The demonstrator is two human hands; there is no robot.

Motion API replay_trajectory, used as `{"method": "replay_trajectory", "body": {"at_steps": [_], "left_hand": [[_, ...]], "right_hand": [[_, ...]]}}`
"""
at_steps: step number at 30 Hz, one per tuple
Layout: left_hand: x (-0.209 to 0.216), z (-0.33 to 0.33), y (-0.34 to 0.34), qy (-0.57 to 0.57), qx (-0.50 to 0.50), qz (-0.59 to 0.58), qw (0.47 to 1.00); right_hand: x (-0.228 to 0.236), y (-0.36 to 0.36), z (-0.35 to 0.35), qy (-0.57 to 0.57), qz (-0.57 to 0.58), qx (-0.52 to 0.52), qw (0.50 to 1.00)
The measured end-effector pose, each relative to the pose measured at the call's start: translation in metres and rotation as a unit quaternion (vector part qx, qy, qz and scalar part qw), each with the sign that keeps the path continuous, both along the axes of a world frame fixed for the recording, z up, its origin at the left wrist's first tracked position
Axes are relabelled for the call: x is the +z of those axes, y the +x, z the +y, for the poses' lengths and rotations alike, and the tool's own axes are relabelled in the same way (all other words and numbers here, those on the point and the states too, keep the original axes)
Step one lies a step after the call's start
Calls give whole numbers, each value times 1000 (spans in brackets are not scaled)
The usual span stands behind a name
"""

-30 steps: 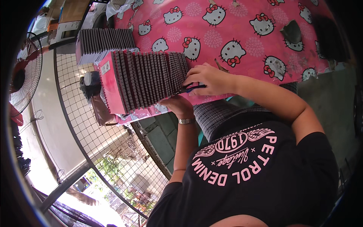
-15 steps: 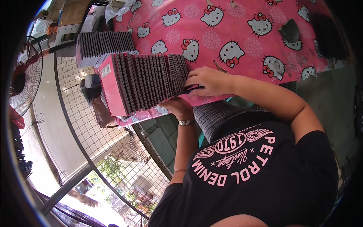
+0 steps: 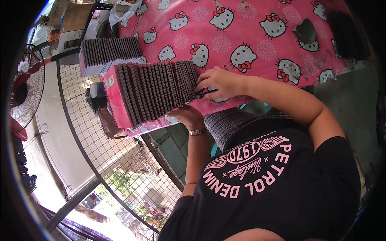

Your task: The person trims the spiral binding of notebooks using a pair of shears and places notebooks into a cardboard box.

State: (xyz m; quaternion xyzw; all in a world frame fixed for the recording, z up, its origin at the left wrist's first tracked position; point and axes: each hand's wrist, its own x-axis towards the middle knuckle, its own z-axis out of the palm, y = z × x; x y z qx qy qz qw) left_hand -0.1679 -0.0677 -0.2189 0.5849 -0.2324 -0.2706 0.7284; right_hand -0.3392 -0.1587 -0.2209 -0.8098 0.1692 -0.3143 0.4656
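Observation:
A long row of wire-bound notebooks (image 3: 157, 90) lies on the pink table, with dark binding coils turned up and a pink cover at its left end. At the row's near right corner my left hand (image 3: 189, 116), with a metal watch at the wrist, grips the lower edge; its fingers are partly hidden by the notebooks. My right hand (image 3: 219, 82) is closed round a small dark-handled tool (image 3: 207, 93) at the row's right end. The tool's tip points at the coils, and its exact kind is hidden by my fingers.
A second stack of bound notebooks (image 3: 110, 52) stands behind the first. A pink patterned tablecloth (image 3: 257, 82) covers the table, with a dark green scrap (image 3: 305, 31) at the far right. A fan (image 3: 24, 86) and a wire-mesh panel (image 3: 86, 120) stand to the left.
My right hand has turned slightly, and more of the dark tool's handle shows. My left hand keeps its place at the notebooks' lower edge. The view has shifted a little.

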Motion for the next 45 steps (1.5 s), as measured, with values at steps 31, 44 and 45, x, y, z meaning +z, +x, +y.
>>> {"method": "replay_trajectory", "body": {"at_steps": [31,44,45], "left_hand": [[-12,8,12,13,-15,-55,998],[-9,8,12,19,-15,-69,997],[-10,9,13,18,-6,-63,998]], "right_hand": [[-13,7,-16,150,162,119,968],[0,7,-22,50,207,100,972],[12,11,-26,82,257,118,956]]}}
